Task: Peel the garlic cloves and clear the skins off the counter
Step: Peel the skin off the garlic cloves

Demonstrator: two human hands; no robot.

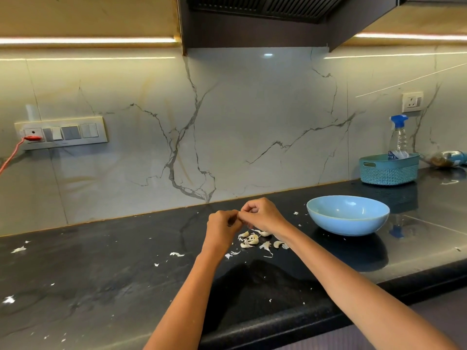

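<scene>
My left hand (222, 227) and my right hand (262, 214) meet above the black counter (113, 274), fingers curled together, pinching a small garlic clove that is almost wholly hidden between them. Just below the hands lies a small heap of garlic cloves and papery skins (252, 239). More white skin flakes (177, 254) are scattered to the left across the counter. A light blue bowl (348, 215) stands to the right of my hands.
A teal basket (389, 170) holding a spray bottle (399, 137) stands at the back right against the marble wall. A switch panel (62, 132) with a red plug and cord is on the left wall. The counter's front edge runs diagonally at the lower right.
</scene>
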